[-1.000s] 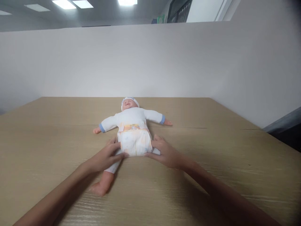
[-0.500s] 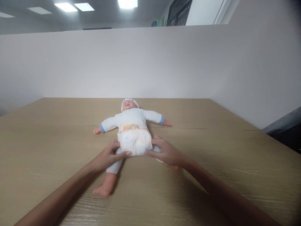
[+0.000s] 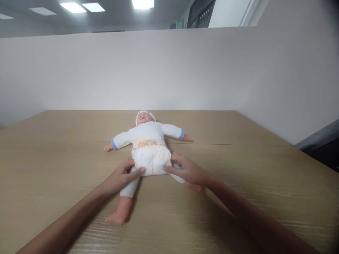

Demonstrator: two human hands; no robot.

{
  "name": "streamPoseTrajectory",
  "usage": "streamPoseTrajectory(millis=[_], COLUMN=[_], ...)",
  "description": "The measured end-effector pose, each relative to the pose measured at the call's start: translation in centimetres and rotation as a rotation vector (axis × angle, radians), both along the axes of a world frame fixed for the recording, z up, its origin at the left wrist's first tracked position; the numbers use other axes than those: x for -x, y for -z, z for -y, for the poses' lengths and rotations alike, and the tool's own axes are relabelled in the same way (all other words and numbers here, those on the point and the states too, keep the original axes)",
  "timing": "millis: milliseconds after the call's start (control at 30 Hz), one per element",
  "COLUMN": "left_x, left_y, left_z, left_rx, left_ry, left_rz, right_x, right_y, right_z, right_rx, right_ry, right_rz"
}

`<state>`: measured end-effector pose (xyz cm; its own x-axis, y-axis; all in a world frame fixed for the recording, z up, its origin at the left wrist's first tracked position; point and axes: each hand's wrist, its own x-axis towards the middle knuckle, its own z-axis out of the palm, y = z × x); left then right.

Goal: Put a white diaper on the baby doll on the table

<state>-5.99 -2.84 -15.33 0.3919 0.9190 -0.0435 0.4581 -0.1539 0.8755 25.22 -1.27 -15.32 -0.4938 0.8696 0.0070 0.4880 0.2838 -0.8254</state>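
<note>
On brown wood-grain bench [image 3: 254,162]: white-clad baby doll [image 3: 147,130] face up, head at twelve; white, orange-banded padded diaper [image 3: 152,160] around its hips. Left hand [image 3: 122,177] at eight, right hand [image 3: 189,171] at four, both touching diaper; can't tell if pinching. Probably light, soft, tearable: best held by leg edges

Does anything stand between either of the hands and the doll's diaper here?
Nothing visible does: the left hand and the right hand both touch the diaper on the doll, one at each lower side.
</note>
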Motion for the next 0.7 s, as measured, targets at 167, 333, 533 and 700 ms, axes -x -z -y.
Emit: streamPoseTrajectory(millis=[167, 333, 533, 700], left_x=[-0.26, -0.12, -0.03, -0.01], left_y=[-0.06, 0.44, 0.33, 0.58], left_z=[0.02, -0.08, 0.04, 0.09], left_rx=[0.085, 0.120, 0.065, 0.063], left_ry=[0.021, 0.010, -0.016, -0.031], left_rz=[0.138, 0.151, 0.081, 0.052], right_x=[-0.03, 0.03, -0.11, -0.17], right_y=[-0.09, -0.18, -0.13, -0.04], right_z=[-0.10, -0.28, -0.29, -0.23], right_rx=[0.032, 0.043, 0.044, 0.082], right_ry=[0.016, -0.004, -0.002, 0.005], right_rz=[0.014, -0.012, -0.016, -0.047])
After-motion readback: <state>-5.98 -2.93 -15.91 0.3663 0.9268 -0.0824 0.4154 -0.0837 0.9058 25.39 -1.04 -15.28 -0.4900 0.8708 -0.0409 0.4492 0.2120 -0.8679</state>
